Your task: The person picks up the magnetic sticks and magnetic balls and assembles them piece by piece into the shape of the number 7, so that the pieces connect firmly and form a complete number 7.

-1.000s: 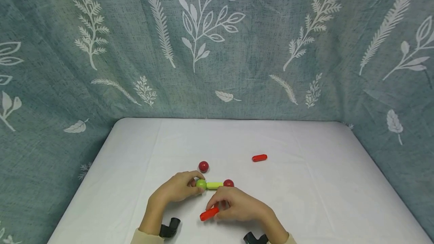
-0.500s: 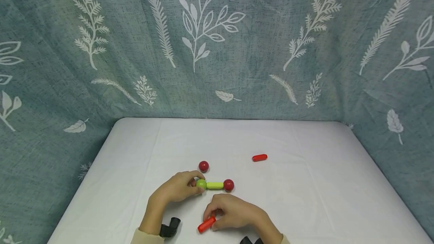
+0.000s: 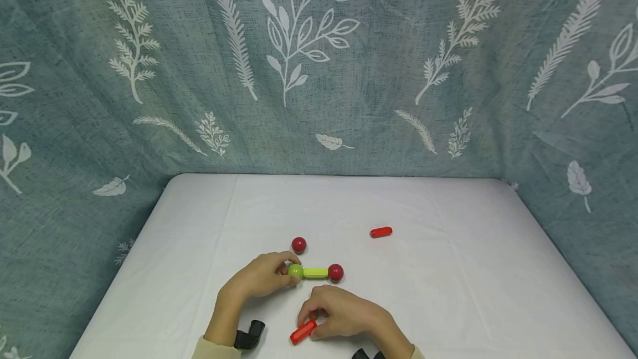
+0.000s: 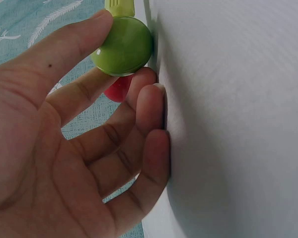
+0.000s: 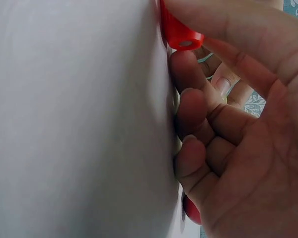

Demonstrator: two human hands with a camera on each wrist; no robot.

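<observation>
Head view is showing the left hand (image 3: pixel 264 276) pinching the green ball (image 3: pixel 296 271) between thumb and forefinger, the gap spanning just the ball. In the left wrist view the other three fingers are bending loosely, their tips resting against the table (image 3: pixel 239 204). The right hand (image 3: pixel 344 309), nearer and to the right, is pinching the near red rod (image 3: pixel 303 332) by its far end; its thumb is pressing one side, and the remaining fingers are curving below, holding nothing. That rod is slanting toward the near left, well apart from the ball.

Right of the green ball, the green rod (image 3: pixel 316 273) is touching it, and the right red ball (image 3: pixel 335 272) is touching the rod's other end. These three are lying in a straight row and seem to be joined, so that part is looking done. Whether the joints are holding firmly, I cannot tell.

Three pieces are sitting outside the row: the near red rod, the far red ball (image 3: pixel 299 245) just beyond the left fingers, and the far red rod (image 3: pixel 381 232) farther right. By that count, the assembling is looking about half complete.
</observation>
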